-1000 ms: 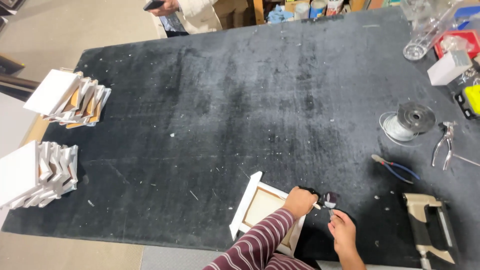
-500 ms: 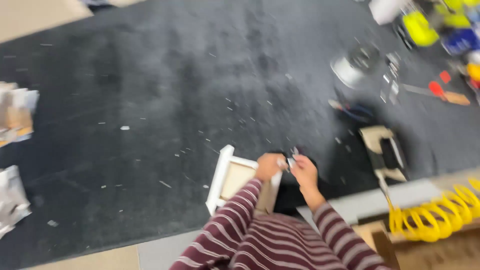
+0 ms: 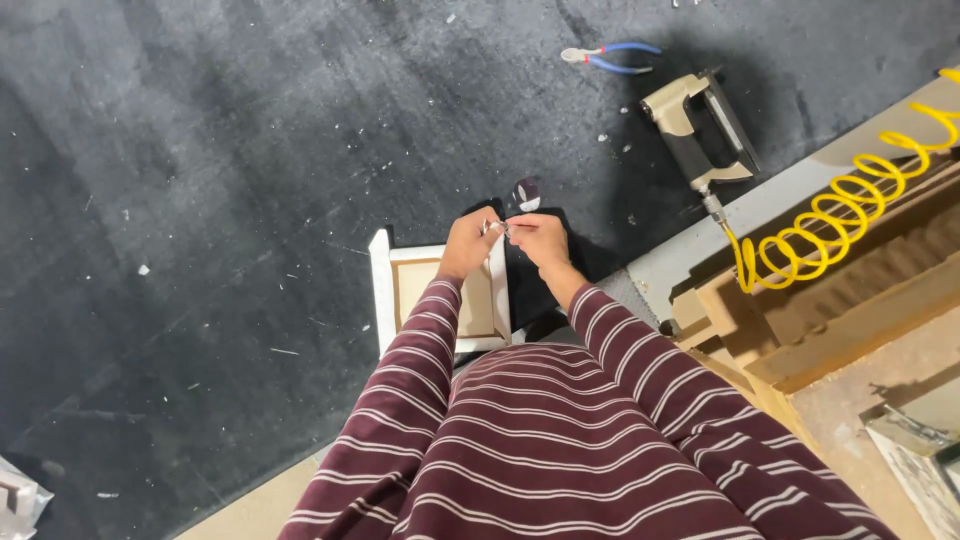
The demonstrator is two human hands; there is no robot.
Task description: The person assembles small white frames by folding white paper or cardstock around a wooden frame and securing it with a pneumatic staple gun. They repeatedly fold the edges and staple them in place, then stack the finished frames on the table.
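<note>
A small metal piece (image 3: 497, 228), perhaps wire, is pinched between both hands above the top corner of a small white canvas frame (image 3: 380, 290) lying back-up on the black worktop (image 3: 200, 200). The left hand (image 3: 468, 243) and right hand (image 3: 540, 240) close their fingers on it. A pneumatic stapler (image 3: 695, 130) and blue-handled pliers (image 3: 608, 58) lie well apart.

Tiny item (image 3: 497, 228) between fingers (image 3: 485, 226), unidentifiable.

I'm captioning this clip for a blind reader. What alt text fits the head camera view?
Two hands, left hand and right hand, pinch a small metal piece together over a small white-edged canvas frame lying on a black felt-covered table. A tan pneumatic stapler with a yellow coiled hose and blue-handled pliers lie beyond.
</note>
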